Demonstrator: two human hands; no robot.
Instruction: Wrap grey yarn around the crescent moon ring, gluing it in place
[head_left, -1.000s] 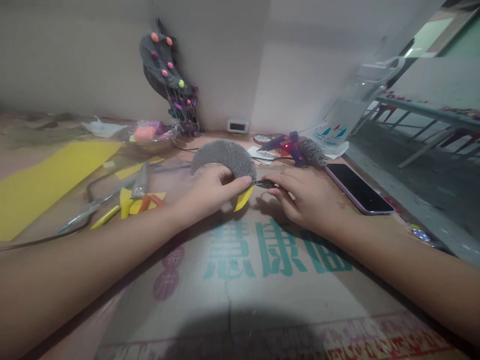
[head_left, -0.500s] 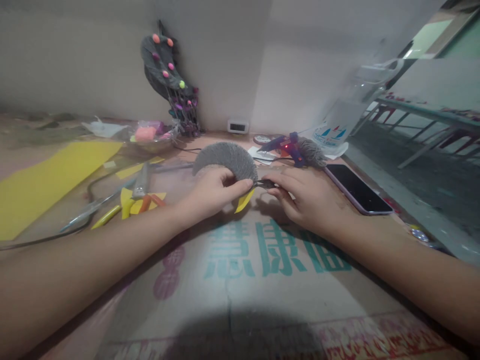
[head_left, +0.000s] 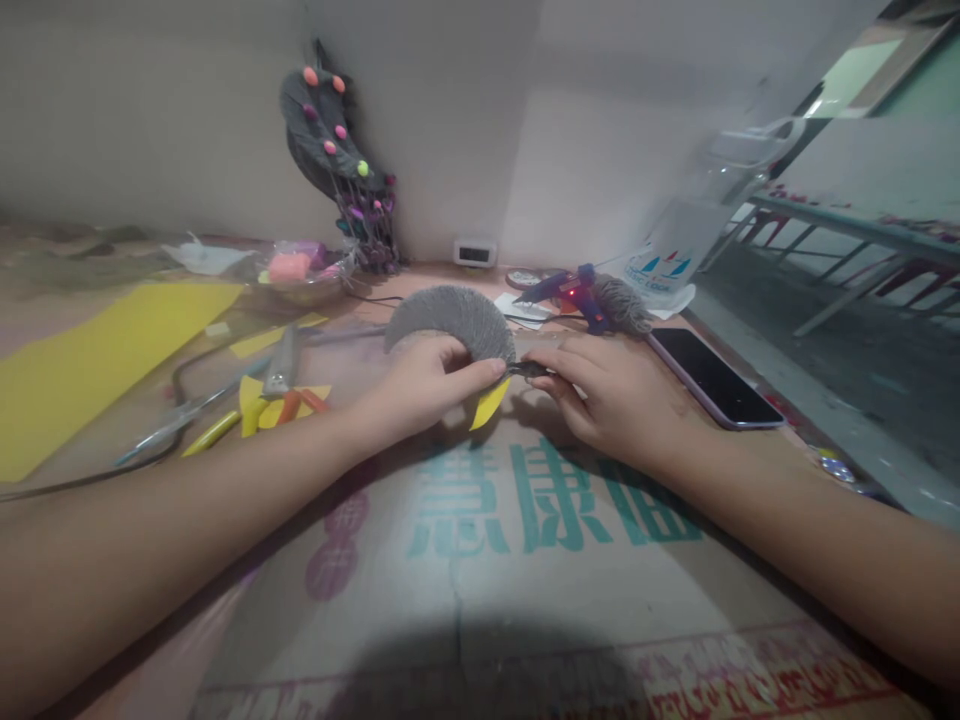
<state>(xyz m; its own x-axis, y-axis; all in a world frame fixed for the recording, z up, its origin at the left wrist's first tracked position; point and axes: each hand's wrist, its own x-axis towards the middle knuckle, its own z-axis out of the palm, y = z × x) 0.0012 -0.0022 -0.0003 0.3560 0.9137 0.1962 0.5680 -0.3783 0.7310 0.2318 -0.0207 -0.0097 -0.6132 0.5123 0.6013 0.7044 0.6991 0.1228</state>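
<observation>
My left hand (head_left: 442, 378) is closed on a crescent wrapped in grey yarn (head_left: 450, 312), its thumb pressing near the right end. From below the thumb a bare yellow tip (head_left: 489, 402) sticks out, uncovered by yarn. Fingertips of my right hand (head_left: 585, 385) pinch a small dark piece (head_left: 531, 369), perhaps bundled yarn, right beside the crescent's end. Its inner end reaches my left thumb; whether it is joined to the crescent I cannot tell. Both hands are above a cardboard sheet (head_left: 555, 600) with printed characters.
A blue glue gun (head_left: 574, 295) with a red light lies behind my right hand, near grey yarn (head_left: 622, 305) and a phone (head_left: 716, 380). Pliers (head_left: 281, 365), a pen (head_left: 214, 433) and yellow card (head_left: 97, 360) lie left. A decorated grey crescent (head_left: 322, 130) leans on the wall.
Both hands stay almost in place. The dark piece in my right fingers has shifted slightly, and its two thin ends at my left thumb now look closer together.
</observation>
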